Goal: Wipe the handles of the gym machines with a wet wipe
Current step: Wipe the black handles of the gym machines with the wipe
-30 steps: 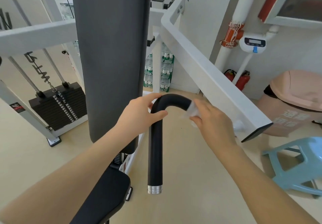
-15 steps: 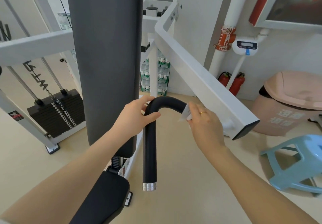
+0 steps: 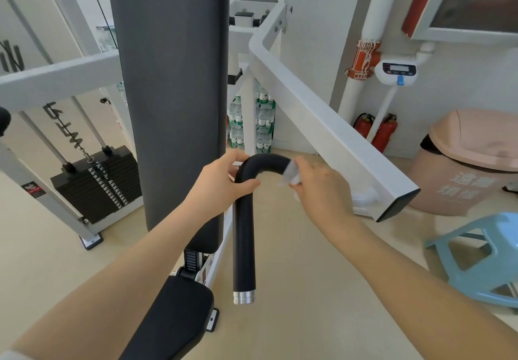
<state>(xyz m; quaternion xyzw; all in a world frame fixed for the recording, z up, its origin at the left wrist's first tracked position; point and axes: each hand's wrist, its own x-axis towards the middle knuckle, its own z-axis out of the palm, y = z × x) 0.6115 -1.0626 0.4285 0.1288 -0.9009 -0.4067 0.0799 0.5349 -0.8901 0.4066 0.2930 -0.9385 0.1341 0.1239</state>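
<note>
gym corner, handle wipe in hand

white wall, pink bin [image 3: 471, 163], blue stool [image 3: 476, 258]. item: black handle [image 3: 244, 219], bent. left hand [image 3: 221, 183] curled round the bend, likely steadying it. right hand [image 3: 322, 188] pinches wet wipe [image 3: 291, 173] against the top curve.

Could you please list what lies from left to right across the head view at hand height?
Black weight stack → dark upright back pad → left hand → black curved handle → white wet wipe → right hand → pink lidded bin.
</note>
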